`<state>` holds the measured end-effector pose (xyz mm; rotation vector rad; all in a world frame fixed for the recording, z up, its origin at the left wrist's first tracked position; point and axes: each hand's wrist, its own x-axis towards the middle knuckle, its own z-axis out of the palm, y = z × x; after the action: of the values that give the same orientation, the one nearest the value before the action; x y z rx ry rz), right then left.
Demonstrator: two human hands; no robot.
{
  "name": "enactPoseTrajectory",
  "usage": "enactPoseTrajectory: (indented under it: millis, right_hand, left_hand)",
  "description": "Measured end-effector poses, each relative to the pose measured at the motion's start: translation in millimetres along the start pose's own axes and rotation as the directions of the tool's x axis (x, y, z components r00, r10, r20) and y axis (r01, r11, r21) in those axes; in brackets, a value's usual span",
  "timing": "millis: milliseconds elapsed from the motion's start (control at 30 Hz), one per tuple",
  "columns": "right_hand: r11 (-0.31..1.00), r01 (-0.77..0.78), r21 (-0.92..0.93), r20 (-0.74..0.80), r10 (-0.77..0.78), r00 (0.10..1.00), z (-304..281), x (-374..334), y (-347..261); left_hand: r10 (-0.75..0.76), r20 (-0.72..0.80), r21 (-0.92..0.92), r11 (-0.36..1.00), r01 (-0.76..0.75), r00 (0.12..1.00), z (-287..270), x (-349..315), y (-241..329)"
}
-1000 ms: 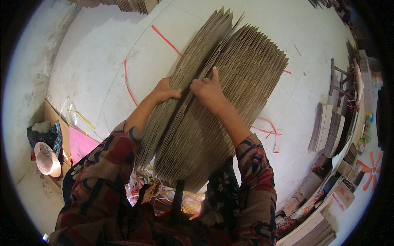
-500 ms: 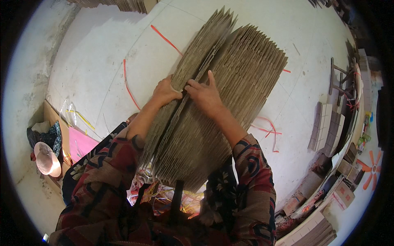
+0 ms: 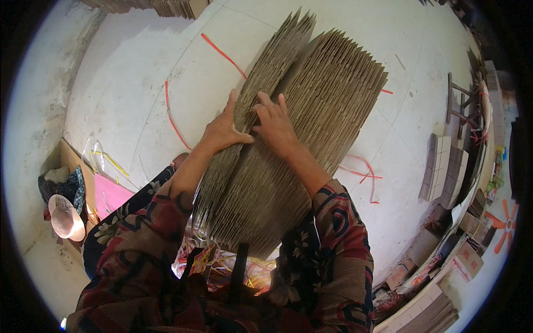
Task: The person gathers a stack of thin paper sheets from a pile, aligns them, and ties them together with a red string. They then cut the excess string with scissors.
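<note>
A large stack of folded brown cardboard sheets (image 3: 311,127) stands slanted across my lap, ridged edges up. A dark gap parts it from a thinner bundle of cardboard sheets (image 3: 261,75) on its left. My left hand (image 3: 223,132) is closed around the thinner bundle, fingers along its outer side and thumb across its top edges to the gap. My right hand (image 3: 273,125) lies over the gap beside the left thumb, its bent fingers spread and their tips touching the sheet edges. The undersides of both bundles are hidden.
Red strap pieces (image 3: 176,116) lie on the pale floor. Tangled coloured straps (image 3: 194,252) sit below the stack. At left are a pale hat (image 3: 66,216) and a pink sheet (image 3: 110,194). Flat cardboard bundles (image 3: 436,169), a wooden stool (image 3: 461,102) and an orange fan (image 3: 504,225) stand right.
A few sheets at the gap now lie against the thinner bundle on the left. My left hand has slid lower with its fingers raised, and my right fingers have spread from a closer pinch.
</note>
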<state>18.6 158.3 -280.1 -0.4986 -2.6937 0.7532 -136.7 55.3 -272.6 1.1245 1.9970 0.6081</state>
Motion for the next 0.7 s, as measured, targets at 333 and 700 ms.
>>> enactPoseTrajectory:
  millis: [333, 700]
  right_hand:
    - [0.987, 0.016, -0.162, -0.098, -0.033, 0.995, 0.8, -33.5, 0.7]
    - [0.971, 0.035, -0.237, 0.013, -0.033, 0.999, -14.4, -33.4, 0.1]
  left_hand:
    - [-0.131, -0.075, 0.144, 0.980, 0.140, 0.989, -0.3, 4.6, -2.7]
    - [-0.125, -0.204, 0.210, 0.963, 0.168, 0.971, -19.8, -0.5, 14.0]
